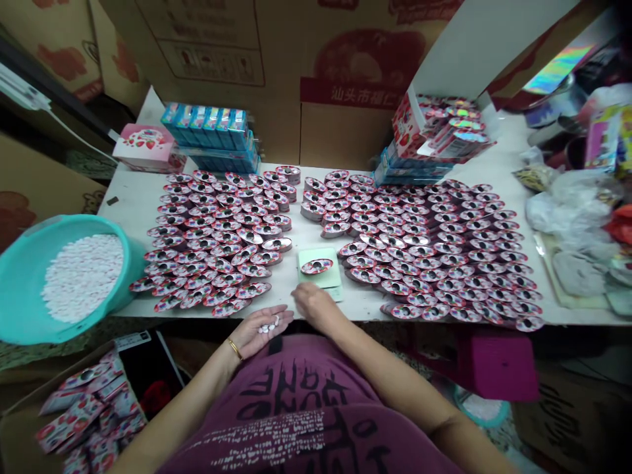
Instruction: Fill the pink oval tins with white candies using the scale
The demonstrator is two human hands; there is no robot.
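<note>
Palm up near the table's front edge, my left hand [257, 332] cradles several small white tablets [269, 326], its fingers stretched to the right. My right hand [316, 304] is beside it with fingers curled and pressed together; whatever they hold, if anything, is hidden. Just beyond my right fingers is a pale green scale [332, 280]. On the scale stands one red-and-white pouch [316, 266], its oval end up with a dark opening. Similar upright pouches fill the table on the left [217, 240] and on the right [444, 257].
A turquoise basin [131, 263] of white tablets stands at left. Blue boxes [212, 131] and a pink box [148, 146] are at the back left. An open strawberry-printed box [407, 122] tops blue boxes at the back right. Large cartons [276, 125] wall the back. Plastic bags [567, 204] lie right.
</note>
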